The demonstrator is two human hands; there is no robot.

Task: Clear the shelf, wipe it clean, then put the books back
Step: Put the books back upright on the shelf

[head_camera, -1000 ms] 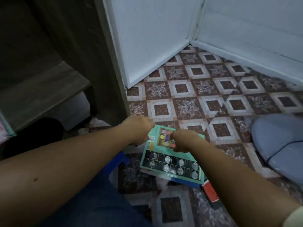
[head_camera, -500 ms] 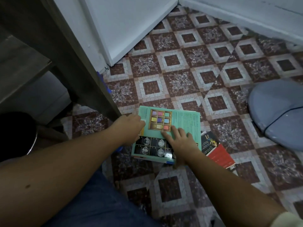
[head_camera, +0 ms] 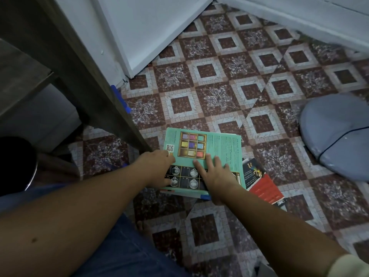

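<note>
A teal book (head_camera: 223,148) with a grid of coloured squares on its cover lies flat on top of a small stack on the patterned floor. My left hand (head_camera: 157,168) grips the book's left edge. Spread flat, my right hand (head_camera: 215,174) presses on the cover near the front edge with straight fingers. A red and black book (head_camera: 265,186) sticks out from under the teal one on the right. The dark wooden shelf (head_camera: 18,76) is at the upper left, and its board shows no books in the part I can see.
The shelf's side panel (head_camera: 83,80) runs diagonally down to my left hand. A white panel (head_camera: 149,27) stands behind it. A blue-grey cushion (head_camera: 337,134) lies on the floor at right. A black round object (head_camera: 16,160) sits at the left edge.
The teal book has come down flat onto the floor stack. My right hand went from holding the book's top to lying flat on the cover. My view tilted downward.
</note>
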